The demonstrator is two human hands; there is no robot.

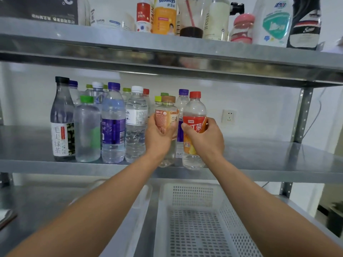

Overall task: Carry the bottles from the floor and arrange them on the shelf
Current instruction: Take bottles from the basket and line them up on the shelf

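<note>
Now both bottles are at the front edge of the shelf (263,160), beside the row of bottles (113,127). The left hand (158,135) has its fingers curled round the brown-capped bottle (167,113), and the right hand (205,139) grips the red-capped bottle (194,109). Released carelessly, either could tip off the lip or topple its close neighbours.

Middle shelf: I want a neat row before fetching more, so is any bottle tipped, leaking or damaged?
Nothing stands out. The bottles on the shelf stand upright, with no spill showing. The left hand grips the brown-capped bottle and the right hand the red-capped bottle, both upright at the front edge.
</note>
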